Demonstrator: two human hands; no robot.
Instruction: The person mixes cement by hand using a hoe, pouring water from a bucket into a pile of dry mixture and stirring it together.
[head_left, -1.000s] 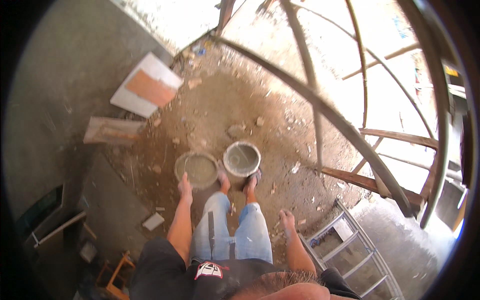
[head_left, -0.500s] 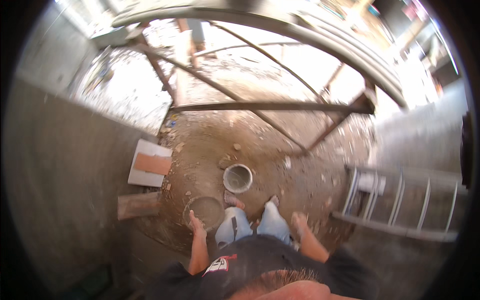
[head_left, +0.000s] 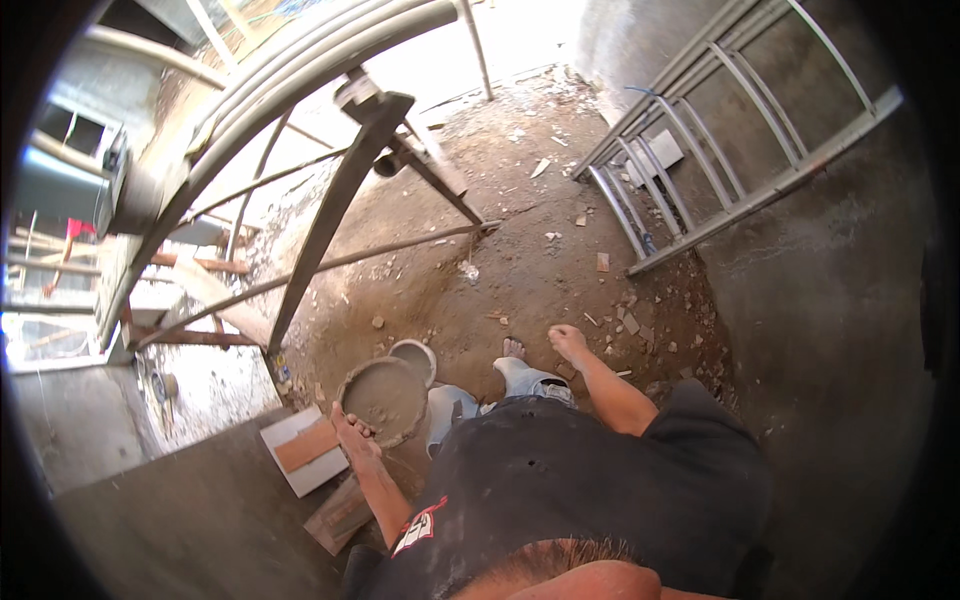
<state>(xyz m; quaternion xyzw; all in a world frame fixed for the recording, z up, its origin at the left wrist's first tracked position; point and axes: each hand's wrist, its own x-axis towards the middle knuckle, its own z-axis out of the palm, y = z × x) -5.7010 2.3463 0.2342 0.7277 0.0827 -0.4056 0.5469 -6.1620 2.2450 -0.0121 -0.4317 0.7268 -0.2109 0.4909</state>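
My left hand (head_left: pixel 355 432) grips the edge of a shallow round pan (head_left: pixel 383 400) of wet grey mix, at my left side beside my thigh. A pale round bucket (head_left: pixel 421 354) is partly hidden behind the pan. My right hand (head_left: pixel 567 340) is out at my right side, fingers curled in and nothing visible in them. My bare right foot (head_left: pixel 514 347) shows on the dirt floor beyond my jeans.
An aluminium ladder (head_left: pixel 729 202) leans at the right wall. Timber and pole framework (head_left: pixel 335 230) spans the upper left. Boards (head_left: pixel 305 445) lie by the concrete ledge at lower left. Rubble is scattered over the dirt floor (head_left: pixel 470 300).
My body and view have turned right, swinging the framework leftward and the ladder up the right side. The bucket is now partly behind the pan. My right hand has curled closer in.
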